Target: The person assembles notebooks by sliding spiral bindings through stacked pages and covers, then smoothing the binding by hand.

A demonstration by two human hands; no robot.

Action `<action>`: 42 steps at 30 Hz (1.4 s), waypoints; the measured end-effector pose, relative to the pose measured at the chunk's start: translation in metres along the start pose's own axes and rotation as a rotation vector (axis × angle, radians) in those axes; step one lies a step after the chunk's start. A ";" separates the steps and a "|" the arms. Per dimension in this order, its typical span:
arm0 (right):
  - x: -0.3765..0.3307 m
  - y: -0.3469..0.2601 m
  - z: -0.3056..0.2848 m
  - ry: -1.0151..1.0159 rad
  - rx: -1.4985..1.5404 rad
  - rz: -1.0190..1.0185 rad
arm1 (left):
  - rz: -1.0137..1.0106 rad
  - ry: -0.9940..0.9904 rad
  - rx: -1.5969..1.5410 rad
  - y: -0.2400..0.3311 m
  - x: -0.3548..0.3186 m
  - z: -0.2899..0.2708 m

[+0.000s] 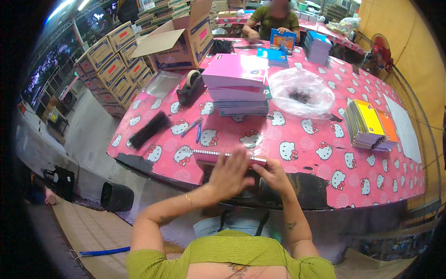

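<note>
red labels (111, 69) on cartons (117, 82); right hand (274, 177) grips notebook (210, 156)

Thin pink notebook (209, 158), pale wire rings (213, 153) in row along top side. Seems tipped up on edge. At near edge of pink table (223, 135). Partly hidden behind left hand (231, 172), held at right end by right hand (275, 175).

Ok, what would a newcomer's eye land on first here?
Probably the pink cat-face tablecloth, spread across the middle of the view. Then the tall, pink-topped notebook stack, left of a clear plastic bag. At the near edge, the right hand grips a spiral notebook, with the left hand blurred over it.
</note>
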State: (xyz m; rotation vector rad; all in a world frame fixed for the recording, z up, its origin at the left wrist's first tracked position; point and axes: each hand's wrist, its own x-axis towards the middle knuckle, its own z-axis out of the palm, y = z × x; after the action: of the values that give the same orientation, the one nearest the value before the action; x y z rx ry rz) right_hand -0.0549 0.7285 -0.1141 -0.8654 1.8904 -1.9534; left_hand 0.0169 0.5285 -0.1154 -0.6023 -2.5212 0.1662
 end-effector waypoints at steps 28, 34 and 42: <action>0.021 -0.066 -0.043 -0.143 -0.391 -0.053 | -0.119 0.023 -0.540 -0.024 0.050 -0.056; 0.018 -0.051 -0.024 -0.037 -0.555 -0.331 | -0.139 0.063 -0.549 -0.015 0.052 -0.056; -0.015 -0.126 0.042 0.660 -0.848 -0.634 | -0.260 0.389 -0.633 -0.029 0.084 -0.149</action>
State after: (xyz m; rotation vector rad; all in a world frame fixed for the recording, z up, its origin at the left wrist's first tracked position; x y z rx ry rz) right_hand 0.0071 0.7162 0.0040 -1.2446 3.2936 -1.8514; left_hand 0.0214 0.5399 0.0573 -0.4697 -2.2120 -0.7914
